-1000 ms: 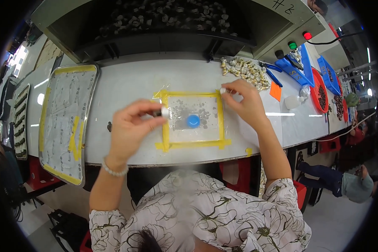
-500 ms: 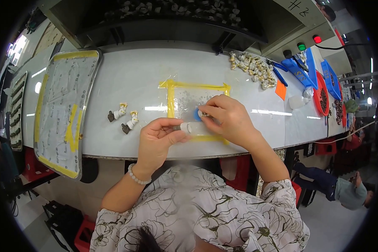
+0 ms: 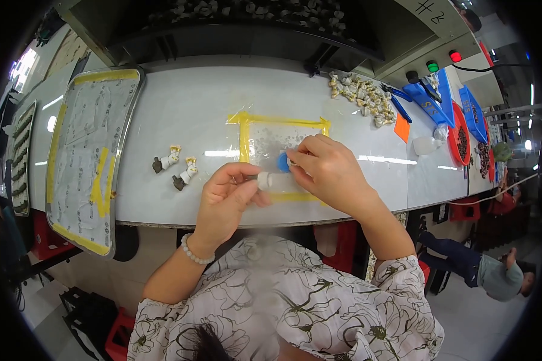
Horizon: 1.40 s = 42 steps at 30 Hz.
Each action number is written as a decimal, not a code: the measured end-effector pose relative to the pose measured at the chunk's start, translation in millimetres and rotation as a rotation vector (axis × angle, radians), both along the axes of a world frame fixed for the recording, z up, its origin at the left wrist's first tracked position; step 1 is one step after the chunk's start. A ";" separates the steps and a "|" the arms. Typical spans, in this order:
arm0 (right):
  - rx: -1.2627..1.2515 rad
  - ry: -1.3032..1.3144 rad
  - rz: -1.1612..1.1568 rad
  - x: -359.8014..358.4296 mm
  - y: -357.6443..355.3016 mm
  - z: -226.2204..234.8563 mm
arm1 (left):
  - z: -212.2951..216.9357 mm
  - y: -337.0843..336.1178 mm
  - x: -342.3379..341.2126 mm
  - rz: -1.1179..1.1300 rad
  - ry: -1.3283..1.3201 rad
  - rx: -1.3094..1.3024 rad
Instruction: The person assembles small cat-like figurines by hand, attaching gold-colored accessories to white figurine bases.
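Observation:
My left hand (image 3: 226, 195) pinches a small white figure piece (image 3: 262, 180) between thumb and fingers, over the lower left of a taped rectangle. My right hand (image 3: 331, 171) is closed in a pinch just right of it, with a small whitish bit at its fingertips, mostly hidden. Beside those fingertips shows a round blue thing (image 3: 283, 161), partly covered by the hand. Left of my hands lie two small figures, one (image 3: 167, 159) behind the other (image 3: 185, 174), each white with a dark grey end and a yellowish end.
Yellow tape (image 3: 244, 141) frames a clear sheet on the white table. A paper-lined metal tray (image 3: 81, 156) stands left. At back right are a heap of small white-yellow pieces (image 3: 367, 99), pliers (image 3: 400, 109), blue bins (image 3: 433, 102) and a red basin (image 3: 461, 135). A machine (image 3: 403, 42) overhangs the back.
The white piece in my left fingers has turned and shifted slightly. My right hand has moved very little, still pinched beside the blue thing.

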State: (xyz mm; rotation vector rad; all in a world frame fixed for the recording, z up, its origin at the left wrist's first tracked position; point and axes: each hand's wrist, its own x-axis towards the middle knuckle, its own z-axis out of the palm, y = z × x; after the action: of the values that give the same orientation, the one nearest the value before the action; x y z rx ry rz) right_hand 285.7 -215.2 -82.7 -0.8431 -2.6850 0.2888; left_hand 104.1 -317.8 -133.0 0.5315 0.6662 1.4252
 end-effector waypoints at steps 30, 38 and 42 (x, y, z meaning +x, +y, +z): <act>-0.690 0.589 -0.088 2.3 -22.2 -4.5 | -6.7 0.0 -1.0 -0.059 0.035 -0.078; -0.615 0.572 -0.054 -7.4 -26.9 -3.2 | -7.7 -1.1 -0.4 -0.038 0.022 -0.090; -0.429 0.526 -0.075 -10.7 -32.5 -5.9 | -7.0 -1.7 -0.4 -0.035 0.119 -0.070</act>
State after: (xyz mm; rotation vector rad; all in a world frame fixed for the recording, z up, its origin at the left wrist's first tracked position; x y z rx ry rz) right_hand 275.0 -247.7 -88.6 -0.8326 -2.1218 0.9477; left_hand 103.7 -319.5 -140.0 0.5736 0.7948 1.3403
